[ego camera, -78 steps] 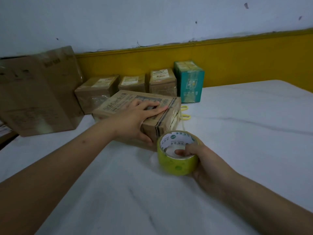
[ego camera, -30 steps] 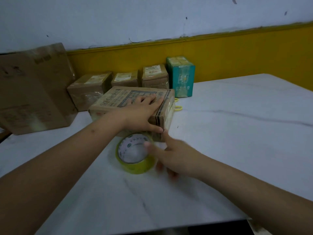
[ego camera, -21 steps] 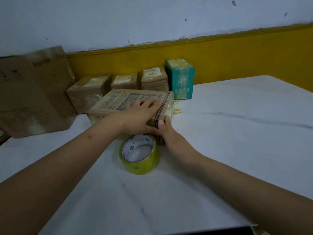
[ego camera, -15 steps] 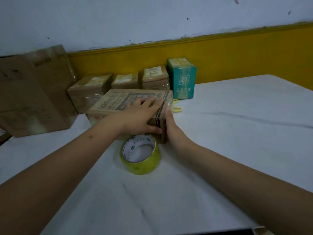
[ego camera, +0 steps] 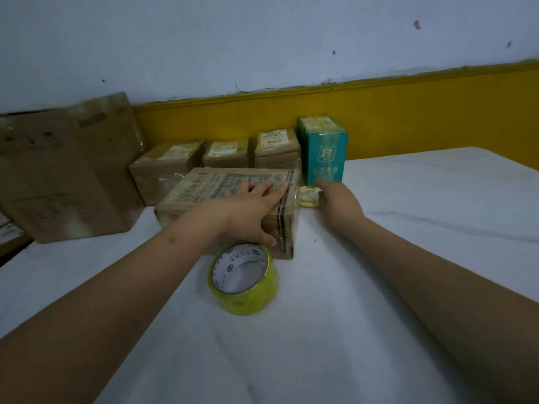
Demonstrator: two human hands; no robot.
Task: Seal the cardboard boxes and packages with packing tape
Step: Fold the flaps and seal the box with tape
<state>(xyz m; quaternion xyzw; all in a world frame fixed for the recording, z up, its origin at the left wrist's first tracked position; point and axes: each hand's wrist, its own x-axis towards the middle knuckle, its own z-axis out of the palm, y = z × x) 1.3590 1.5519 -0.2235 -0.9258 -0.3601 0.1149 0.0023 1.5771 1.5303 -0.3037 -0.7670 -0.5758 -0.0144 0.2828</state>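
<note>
- Cardboard box point(ego camera: 204, 185) with a printed top lies on the white table point(ego camera: 408, 258).
- The left hand point(ego camera: 250, 208) lies flat on the box top, fingers straight and slightly apart, thumb down the box's near face.
- The tape roll point(ego camera: 253, 298) lies flat just in front of the box, touched by neither hand.
- The right hand point(ego camera: 338, 202) is just right of the box, at the yellow handles point(ego camera: 307, 196); it is blurred, so the set of its fingers cannot be told.
- A teal box point(ego camera: 323, 153) stands behind the box.

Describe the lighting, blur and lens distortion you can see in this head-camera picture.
Head view: dim, bluish light, with only a soft shadow beside the tape roll. Head view: the right hand is slightly motion-blurred, the left hand sharper. Head view: wide-angle distortion bends the yellow wall band.
</note>
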